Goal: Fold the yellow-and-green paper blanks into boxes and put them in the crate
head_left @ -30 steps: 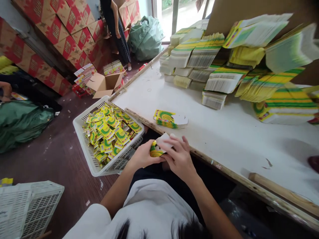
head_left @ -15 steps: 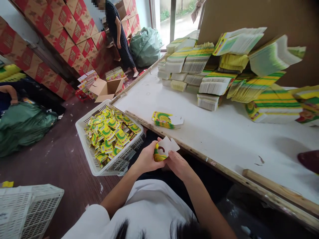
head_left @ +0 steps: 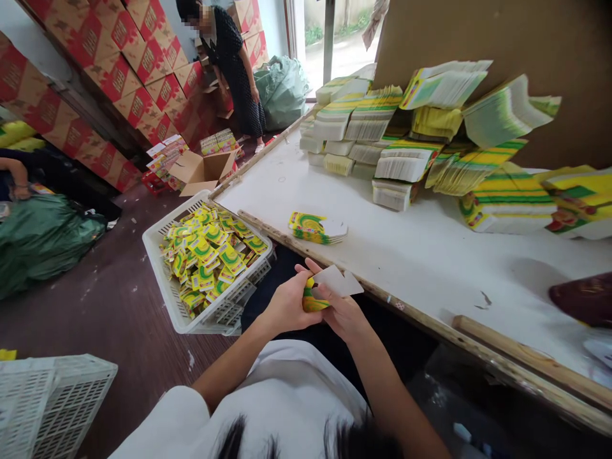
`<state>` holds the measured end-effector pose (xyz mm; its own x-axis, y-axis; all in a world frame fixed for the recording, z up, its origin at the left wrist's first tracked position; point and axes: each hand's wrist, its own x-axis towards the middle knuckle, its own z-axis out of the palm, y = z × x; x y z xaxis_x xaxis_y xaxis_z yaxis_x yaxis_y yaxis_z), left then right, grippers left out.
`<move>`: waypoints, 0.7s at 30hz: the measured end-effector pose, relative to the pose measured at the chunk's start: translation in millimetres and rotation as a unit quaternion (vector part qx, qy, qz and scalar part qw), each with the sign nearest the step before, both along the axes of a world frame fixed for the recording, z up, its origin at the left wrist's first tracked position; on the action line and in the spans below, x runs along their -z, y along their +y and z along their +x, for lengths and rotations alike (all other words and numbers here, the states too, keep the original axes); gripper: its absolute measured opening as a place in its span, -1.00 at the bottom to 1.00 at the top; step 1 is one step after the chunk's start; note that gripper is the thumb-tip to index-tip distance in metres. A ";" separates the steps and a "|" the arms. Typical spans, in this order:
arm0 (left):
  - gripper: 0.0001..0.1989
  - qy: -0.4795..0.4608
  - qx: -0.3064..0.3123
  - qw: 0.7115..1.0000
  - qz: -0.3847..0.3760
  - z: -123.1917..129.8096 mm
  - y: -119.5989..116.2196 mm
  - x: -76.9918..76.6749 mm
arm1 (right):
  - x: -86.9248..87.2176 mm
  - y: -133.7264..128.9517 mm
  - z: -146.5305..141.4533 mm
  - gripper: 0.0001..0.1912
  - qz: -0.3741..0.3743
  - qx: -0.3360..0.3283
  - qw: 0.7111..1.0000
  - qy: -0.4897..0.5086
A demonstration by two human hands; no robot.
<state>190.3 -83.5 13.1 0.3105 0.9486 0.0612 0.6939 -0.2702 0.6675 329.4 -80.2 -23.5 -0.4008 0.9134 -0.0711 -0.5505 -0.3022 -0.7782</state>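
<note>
Both hands meet in front of my body, just off the table's near edge. My left hand [head_left: 288, 305] is closed on a yellow-green printed card packet [head_left: 314, 299]. My right hand [head_left: 345, 312] pinches the same packet from the other side, thumb on its white flap [head_left: 335, 280]. A small pile of similar cards [head_left: 317, 227] lies on the white table [head_left: 368, 261] just beyond my hands. To the left, a white plastic basket [head_left: 167, 299] is filled with folded yellow-green packets [head_left: 203, 252].
Stacks of printed cards [head_left: 406, 156] stand along the table's far side. A dark red object [head_left: 581, 299] sits at the right. An open carton [head_left: 203, 169] and a white crate [head_left: 71, 395] are on the floor. A person [head_left: 236, 70] stands near stacked boxes; another's hand [head_left: 20, 188] touches a green sack.
My hands have shifted slightly, and the white flap now reaches farther right. Some left-hand fingers have lifted. The standing person leans forward more. The view has moved a little.
</note>
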 end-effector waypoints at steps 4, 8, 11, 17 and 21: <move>-0.35 -0.003 0.016 1.000 -0.005 3.2 -2.8 0.8 | -1.7 -4.9 -1.4 -0.39 0.030 0.029 0.999 -0.032; -0.23 -0.041 0.030 0.998 -0.048 7.9 -3.4 -1.4 | 3.9 -5.1 -0.3 -0.35 0.018 0.083 0.995 -0.043; -0.15 -0.072 0.038 0.995 -0.065 9.6 -3.1 -4.7 | 8.5 -5.9 4.1 -0.31 0.031 0.146 0.986 -0.072; -0.09 -0.099 0.063 0.991 -0.057 5.5 -3.4 -5.5 | 7.7 -14.9 15.6 -0.31 0.167 0.168 0.950 -0.205; -0.06 -0.091 0.063 0.992 -0.054 1.1 -3.9 1.1 | 5.0 -18.7 14.5 -0.41 0.253 0.175 0.904 -0.297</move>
